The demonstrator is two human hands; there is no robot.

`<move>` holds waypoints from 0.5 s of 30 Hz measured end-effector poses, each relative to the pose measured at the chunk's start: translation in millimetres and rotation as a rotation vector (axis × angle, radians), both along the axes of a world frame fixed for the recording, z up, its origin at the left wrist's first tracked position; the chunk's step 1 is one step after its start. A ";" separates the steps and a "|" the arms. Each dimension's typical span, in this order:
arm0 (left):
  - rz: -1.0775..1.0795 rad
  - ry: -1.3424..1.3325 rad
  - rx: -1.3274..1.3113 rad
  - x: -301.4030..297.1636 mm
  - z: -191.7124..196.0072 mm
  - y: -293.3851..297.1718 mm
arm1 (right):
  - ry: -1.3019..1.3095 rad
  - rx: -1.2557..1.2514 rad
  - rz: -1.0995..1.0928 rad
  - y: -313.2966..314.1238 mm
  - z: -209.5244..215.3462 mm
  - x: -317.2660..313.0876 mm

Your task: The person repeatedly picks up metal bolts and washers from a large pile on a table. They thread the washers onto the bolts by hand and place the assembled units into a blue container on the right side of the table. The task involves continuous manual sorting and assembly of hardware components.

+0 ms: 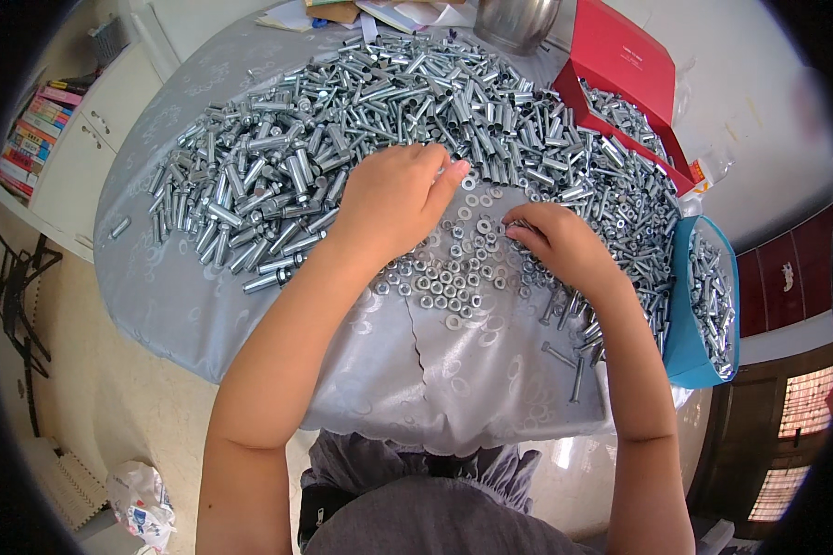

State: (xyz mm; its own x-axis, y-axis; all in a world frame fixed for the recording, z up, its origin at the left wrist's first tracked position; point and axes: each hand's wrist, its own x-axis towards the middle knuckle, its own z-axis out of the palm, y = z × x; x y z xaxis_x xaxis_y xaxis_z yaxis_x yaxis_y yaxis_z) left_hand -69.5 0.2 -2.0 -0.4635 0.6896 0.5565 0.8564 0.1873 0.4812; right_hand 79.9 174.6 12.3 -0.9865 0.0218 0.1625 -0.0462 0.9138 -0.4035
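My left hand (393, 199) is over the near edge of a large heap of metal sleeves and bolts (407, 97). Its thumb and fingers are pinched together; what they hold, if anything, is too small to make out. Just below its fingertips lie flat washers (466, 213). To the right, my right hand (565, 245) has its thumb and fingers closed at the edge of the washers, and whatever is in them cannot be made out. Between and below both hands spreads a loose patch of hex nuts (442, 282). Thin bolts (578, 379) lie by my right forearm.
A grey patterned cloth (361, 370) covers the round table. Along the right side stand an open red box (620, 55) and a blue box (694, 324), both holding metal hardware. A metal pot (516, 23) and papers (407, 14) sit at the back.
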 end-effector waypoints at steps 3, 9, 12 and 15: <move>0.002 0.005 -0.009 1.3 0.6 -0.1 | 0.044 -0.007 -0.063 -1.8 0.1 5.2; 0.008 0.015 -0.051 2.0 0.7 -1.3 | 0.049 -0.036 -0.068 1.1 10.9 16.0; 0.003 0.030 -0.048 2.2 -2.2 0.1 | -0.105 -0.009 -0.095 -5.5 21.2 24.6; -0.036 0.018 -0.073 5.8 -0.9 0.2 | -0.085 0.060 -0.096 -2.8 15.8 29.2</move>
State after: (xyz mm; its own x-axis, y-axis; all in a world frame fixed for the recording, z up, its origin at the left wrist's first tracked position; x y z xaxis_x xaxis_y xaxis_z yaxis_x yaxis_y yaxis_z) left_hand -63.6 0.4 -2.9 -0.4276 0.7451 0.5118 0.8717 0.1901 0.4516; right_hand 109.1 171.7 28.1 -0.9906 0.1095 0.0820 0.0746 0.9349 -0.3470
